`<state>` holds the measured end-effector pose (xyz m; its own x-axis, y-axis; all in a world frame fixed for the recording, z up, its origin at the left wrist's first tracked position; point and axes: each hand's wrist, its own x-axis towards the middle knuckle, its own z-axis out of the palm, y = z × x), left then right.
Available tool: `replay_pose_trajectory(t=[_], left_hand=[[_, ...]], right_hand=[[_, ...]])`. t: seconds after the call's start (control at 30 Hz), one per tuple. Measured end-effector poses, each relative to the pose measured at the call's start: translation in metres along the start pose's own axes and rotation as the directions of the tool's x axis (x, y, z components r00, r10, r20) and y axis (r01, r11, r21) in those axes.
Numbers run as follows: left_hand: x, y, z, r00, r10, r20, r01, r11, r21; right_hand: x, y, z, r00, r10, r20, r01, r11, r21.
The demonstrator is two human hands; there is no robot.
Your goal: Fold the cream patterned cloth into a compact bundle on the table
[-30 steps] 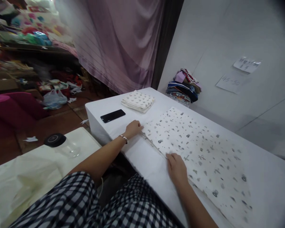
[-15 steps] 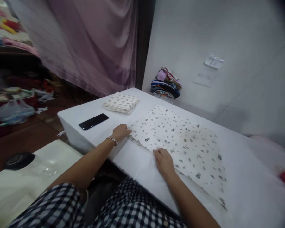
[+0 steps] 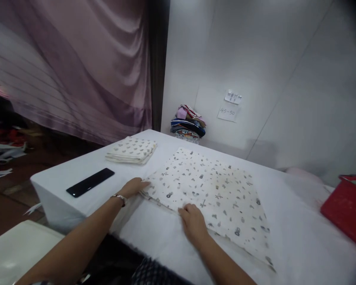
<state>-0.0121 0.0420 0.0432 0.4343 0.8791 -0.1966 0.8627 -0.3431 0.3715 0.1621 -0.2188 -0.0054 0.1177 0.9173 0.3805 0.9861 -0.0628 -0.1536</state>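
Observation:
A white cloth (image 3: 216, 194) printed with small grey motifs lies spread flat, in folded layers, on the white-covered table (image 3: 157, 227). My left hand (image 3: 134, 187) pinches its near left corner, thumb on top and the other fingers out of sight beneath. Along the near edge, further right, my right hand (image 3: 192, 221) has its fingers closed on the cloth's border. A folded stack of patterned cloth (image 3: 132, 150) sits beyond my left hand, apart from the spread one. Left of that hand rests a black smartphone (image 3: 90, 182).
Folded coloured fabrics (image 3: 188, 124) are piled by the wall at the table's far side. Two paper notes (image 3: 228, 113) hang on the wall. A red bag or box (image 3: 348, 209) stands at the right. A pale glossy surface (image 3: 17, 249) is at lower left, with a purple curtain (image 3: 106, 71) behind.
The camera view has swung to the right, bringing the red object further into sight. Both hands keep their places on the cloth, which lies much as before.

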Motion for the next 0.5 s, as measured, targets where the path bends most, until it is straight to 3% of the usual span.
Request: replay_pose_trajectory(t=[0.13,0.5], left_hand=[[0.001,0.004,-0.005,0.999,-0.008,0.038,0.009,1.000,-0.027],[-0.012,-0.007,0.002,1.000,0.004,-0.002,-0.004,0.987,0.162]], right_hand=[[0.000,0.000,0.001,1.000,0.012,0.020,-0.012,1.000,0.009],[0.002,-0.002,-0.007,1.000,-0.001,0.014,0.000,0.998,0.062]])
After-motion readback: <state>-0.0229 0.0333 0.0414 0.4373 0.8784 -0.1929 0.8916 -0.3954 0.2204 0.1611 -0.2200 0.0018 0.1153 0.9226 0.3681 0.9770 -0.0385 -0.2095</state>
